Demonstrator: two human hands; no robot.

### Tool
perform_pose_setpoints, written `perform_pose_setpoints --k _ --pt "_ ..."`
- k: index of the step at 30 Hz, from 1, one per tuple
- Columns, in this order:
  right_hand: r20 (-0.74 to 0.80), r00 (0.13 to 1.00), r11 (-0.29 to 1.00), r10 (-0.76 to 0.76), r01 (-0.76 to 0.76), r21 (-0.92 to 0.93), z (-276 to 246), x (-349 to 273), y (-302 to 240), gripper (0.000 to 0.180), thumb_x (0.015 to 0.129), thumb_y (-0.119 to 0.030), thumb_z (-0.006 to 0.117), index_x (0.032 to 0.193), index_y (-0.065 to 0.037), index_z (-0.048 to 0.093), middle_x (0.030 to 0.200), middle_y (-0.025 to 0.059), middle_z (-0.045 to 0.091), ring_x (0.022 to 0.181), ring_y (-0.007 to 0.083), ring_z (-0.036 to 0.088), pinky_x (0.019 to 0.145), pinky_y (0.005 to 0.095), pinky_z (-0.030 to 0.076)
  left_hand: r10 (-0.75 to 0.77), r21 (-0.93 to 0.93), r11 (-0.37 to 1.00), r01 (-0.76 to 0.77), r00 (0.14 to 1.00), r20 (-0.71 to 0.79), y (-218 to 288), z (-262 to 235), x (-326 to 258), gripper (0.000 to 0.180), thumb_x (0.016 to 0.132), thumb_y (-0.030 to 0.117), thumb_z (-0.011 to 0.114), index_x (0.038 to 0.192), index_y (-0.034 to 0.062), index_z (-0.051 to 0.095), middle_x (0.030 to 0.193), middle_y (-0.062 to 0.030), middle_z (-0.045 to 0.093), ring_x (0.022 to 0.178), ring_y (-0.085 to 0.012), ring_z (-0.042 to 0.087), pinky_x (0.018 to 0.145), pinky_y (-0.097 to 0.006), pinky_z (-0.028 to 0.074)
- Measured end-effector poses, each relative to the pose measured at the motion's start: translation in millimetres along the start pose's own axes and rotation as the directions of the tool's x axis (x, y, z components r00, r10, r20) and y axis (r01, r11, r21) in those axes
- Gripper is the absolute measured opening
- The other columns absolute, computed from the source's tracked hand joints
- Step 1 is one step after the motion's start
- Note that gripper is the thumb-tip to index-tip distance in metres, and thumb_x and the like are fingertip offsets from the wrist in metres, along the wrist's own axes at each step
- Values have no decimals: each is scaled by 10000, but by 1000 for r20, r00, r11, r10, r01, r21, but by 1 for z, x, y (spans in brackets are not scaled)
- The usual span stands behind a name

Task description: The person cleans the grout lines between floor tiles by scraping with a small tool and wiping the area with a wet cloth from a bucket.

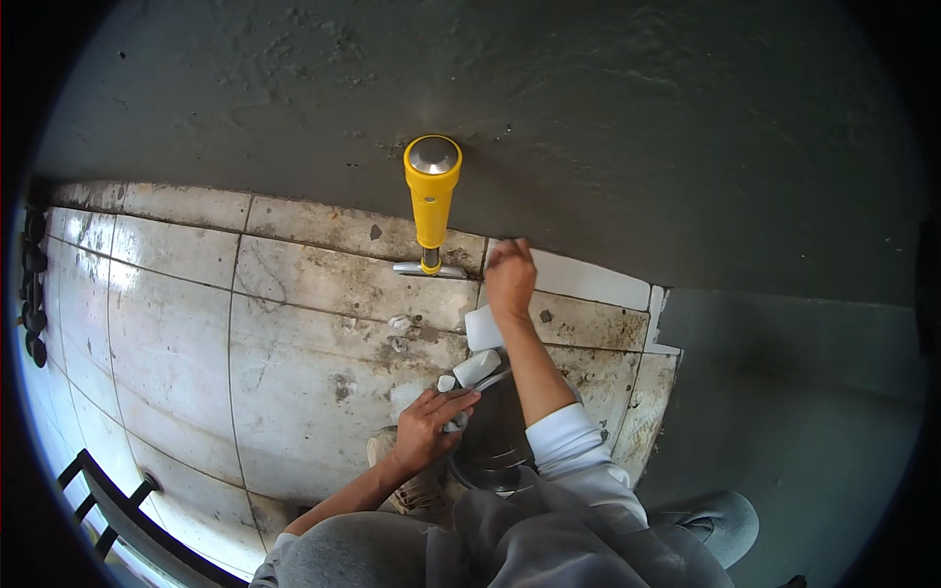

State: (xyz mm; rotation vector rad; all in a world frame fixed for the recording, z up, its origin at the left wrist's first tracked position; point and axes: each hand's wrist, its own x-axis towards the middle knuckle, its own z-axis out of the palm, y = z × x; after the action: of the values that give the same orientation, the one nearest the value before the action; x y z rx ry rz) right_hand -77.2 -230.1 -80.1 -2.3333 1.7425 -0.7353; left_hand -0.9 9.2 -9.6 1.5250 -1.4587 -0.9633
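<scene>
My right hand (511, 280) is closed, its curled fingers against the wall base at the left end of a smooth white strip (593, 281). What the fingers pinch, if anything, is hidden. My left hand (423, 431) is lower, fingers bent over a small pale thing mostly covered by them. Right beside it lie a white roll-shaped piece (477, 367) and a smaller white piece (446, 382). A white square piece (483, 328) shows just below my right wrist. Left of my right hand, a scraper-like tool with a yellow handle (431, 206) stands upright on its flat metal blade.
A dark grey wall (637, 147) rises beyond the stained white floor tiles (294, 358). A dark glossy object (498, 431) sits between my arms, near my shoe (417, 490). Dark railing (127, 510) is at lower left; dark round objects (35, 284) line the far left.
</scene>
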Motion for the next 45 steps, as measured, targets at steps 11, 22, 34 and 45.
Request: perform_pose_setpoints --k 11,22,34,45 --pt "62 993 995 96 -94 -34 -21 5 19 47 740 8 612 720 -34 607 821 150 601 784 363 620 696 438 528 1 -2 1000 -1 1000 -26 3 -3 1 610 608 8 692 1198 148 628 1149 -21 663 852 -219 617 795 -314 509" --pt "14 1000 1000 15 -15 -6 -14 3 21 31 741 0 619 733 -26 605 806 149 593 754 358 619 697 438 527 8 0 1000 -8 1000 -15 4 -3 3 602 615 7 686 1198 149 627 1153 -18 657 865 -220 613 782 -312 499" --pt "129 989 997 75 -78 21 -15 3 10 48 735 13 626 747 -31 611 864 188 629 819 363 633 734 431 539 14 -1 1000 -14 1000 -4 2 -2 1 647 592 6 693 1218 149 617 1169 -19 652 880 -221 614 793 -314 507" --pt "224 966 991 -129 120 55 -36 3 16 156 791 -81 662 943 -67 691 907 109 618 914 314 611 778 415 524 11 7 1000 -12 1000 24 1 -4 0 683 576 14 695 1240 144 601 1204 -33 639 951 -206 625 815 -313 497"
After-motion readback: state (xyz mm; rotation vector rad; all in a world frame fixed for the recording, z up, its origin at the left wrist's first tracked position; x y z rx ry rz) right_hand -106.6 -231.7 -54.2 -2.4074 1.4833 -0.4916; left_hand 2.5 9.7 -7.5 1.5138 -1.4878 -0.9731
